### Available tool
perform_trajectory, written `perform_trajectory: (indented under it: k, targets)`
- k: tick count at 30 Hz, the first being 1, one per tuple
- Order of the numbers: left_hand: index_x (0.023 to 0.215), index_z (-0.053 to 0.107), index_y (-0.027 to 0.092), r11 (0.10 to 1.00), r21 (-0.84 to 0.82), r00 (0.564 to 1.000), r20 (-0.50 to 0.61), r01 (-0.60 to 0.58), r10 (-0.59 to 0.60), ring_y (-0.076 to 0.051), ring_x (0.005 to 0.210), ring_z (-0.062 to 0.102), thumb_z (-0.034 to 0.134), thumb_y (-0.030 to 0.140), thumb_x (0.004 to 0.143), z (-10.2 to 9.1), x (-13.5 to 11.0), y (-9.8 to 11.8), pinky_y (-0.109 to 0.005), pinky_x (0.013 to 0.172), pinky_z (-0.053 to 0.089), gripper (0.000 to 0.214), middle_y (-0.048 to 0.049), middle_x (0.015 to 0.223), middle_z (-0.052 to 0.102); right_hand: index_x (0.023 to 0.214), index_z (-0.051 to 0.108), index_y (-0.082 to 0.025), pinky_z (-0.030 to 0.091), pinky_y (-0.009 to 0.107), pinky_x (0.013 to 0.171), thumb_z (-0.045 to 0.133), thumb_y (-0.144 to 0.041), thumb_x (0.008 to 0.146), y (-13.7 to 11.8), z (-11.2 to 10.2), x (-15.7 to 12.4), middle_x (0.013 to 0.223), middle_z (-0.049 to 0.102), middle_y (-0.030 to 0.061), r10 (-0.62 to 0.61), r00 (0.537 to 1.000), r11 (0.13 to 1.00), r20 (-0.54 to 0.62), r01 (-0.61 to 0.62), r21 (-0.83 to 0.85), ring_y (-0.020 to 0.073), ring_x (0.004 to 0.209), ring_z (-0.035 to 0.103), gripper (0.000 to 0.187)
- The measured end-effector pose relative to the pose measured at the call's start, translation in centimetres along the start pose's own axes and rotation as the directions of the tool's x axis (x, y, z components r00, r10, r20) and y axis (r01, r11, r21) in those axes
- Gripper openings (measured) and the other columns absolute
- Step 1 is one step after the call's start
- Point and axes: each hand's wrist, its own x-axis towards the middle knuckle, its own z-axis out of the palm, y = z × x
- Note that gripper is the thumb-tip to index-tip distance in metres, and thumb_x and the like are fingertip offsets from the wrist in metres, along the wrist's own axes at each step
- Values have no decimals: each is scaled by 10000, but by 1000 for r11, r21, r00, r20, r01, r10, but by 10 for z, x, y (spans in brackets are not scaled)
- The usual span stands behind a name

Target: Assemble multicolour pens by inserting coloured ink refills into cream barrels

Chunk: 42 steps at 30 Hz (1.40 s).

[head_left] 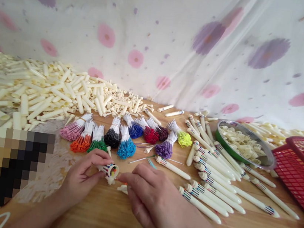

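My left hand [85, 180] pinches a short cream multicolour pen barrel section [105, 168] with coloured sliders in its slots. Its open end faces right, and small coloured tips show inside. Close to that opening is my right hand [154, 200], its fingers drawn together; a bit of orange shows at the fingertips, but what they hold is mostly hidden. A small cream piece [123, 188] lies just by the right fingers. Beyond the hands stand bundles of coloured refills, among them orange [81, 142], green [98, 141], light blue [127, 146] and purple [165, 148].
Cream pen tubes [40, 91] are heaped at the back left. Assembled multicolour pens [208, 196] lie in rows at right. Behind them stand a green-sided metal bowl [224, 149] of small cream parts and a red plastic basket [301, 171]. A flowered sheet [163, 29] hangs behind.
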Motion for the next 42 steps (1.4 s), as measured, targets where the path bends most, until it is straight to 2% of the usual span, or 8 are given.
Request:
perform_trajectory:
  k: [6, 10, 16, 22, 30, 35, 39, 42]
  targets:
    - [878, 696, 217, 999, -13, 1000, -4, -30, 30, -180, 818, 628, 660, 107, 769, 2, 3, 3, -274, 728, 514, 160, -56, 852, 655, 1186, 525, -88, 413, 248, 597, 391, -126, 863, 2, 7, 1, 807, 553, 61, -16, 1000, 1000, 24, 17, -15, 150, 686, 485, 352]
    - [862, 698, 217, 999, -41, 1000, -8, -20, 20, -175, 814, 628, 664, 117, 770, 3, 4, 5, -264, 718, 522, 140, -51, 835, 661, 1147, 545, -94, 420, 254, 617, 393, -115, 856, 3, 8, 2, 814, 561, 61, -20, 999, 1000, 35, 20, -8, 148, 688, 487, 329]
    - [821, 706, 197, 998, -56, 999, -44, 13, -15, -181, 791, 637, 689, 160, 752, 4, 5, 8, -266, 693, 542, 80, -65, 817, 656, 1188, 528, -92, 407, 245, 572, 392, -114, 862, 4, 10, 2, 784, 559, 58, -35, 999, 999, -37, 35, -10, 146, 662, 491, 354]
    - [842, 700, 204, 998, -67, 1000, -23, 5, -7, -175, 806, 639, 663, 128, 768, 4, 4, 7, -266, 711, 548, 111, -62, 834, 652, 1196, 522, -102, 427, 236, 591, 394, -113, 866, 4, 11, 3, 809, 567, 63, -15, 1000, 1000, -4, 15, 16, 143, 681, 506, 354]
    - [839, 713, 208, 996, -85, 999, -27, 29, -31, -178, 803, 652, 692, 138, 747, 6, 2, 7, -256, 701, 541, 117, -61, 835, 672, 1146, 539, -122, 425, 234, 620, 396, -114, 869, 3, 8, 4, 832, 566, 55, 19, 998, 999, 53, -21, 31, 141, 704, 516, 312]
    - [795, 726, 203, 997, -58, 998, -24, 54, -56, -182, 766, 651, 714, 140, 717, 9, 3, 10, -258, 677, 528, 101, -61, 796, 672, 996, 577, -133, 421, 232, 620, 407, -120, 865, 5, 8, 4, 819, 559, 52, 14, 997, 999, 73, -17, 28, 138, 700, 510, 215]
    - [786, 730, 201, 995, -83, 998, 16, 56, -55, -187, 746, 653, 721, 152, 709, 12, 2, 10, -267, 655, 534, 91, -64, 777, 673, 927, 562, -150, 442, 243, 663, 390, -123, 883, 8, 7, 5, 852, 568, 60, 45, 997, 994, 59, -51, 95, 138, 733, 529, 180]
    - [803, 732, 197, 988, -136, 997, 19, 77, -75, -192, 757, 657, 736, 159, 698, 13, 3, 10, -267, 653, 539, 111, -70, 787, 669, 999, 508, -160, 460, 241, 660, 385, -154, 915, 13, 4, 3, 853, 573, 48, 145, 989, 966, -34, -134, 221, 127, 726, 533, 149]
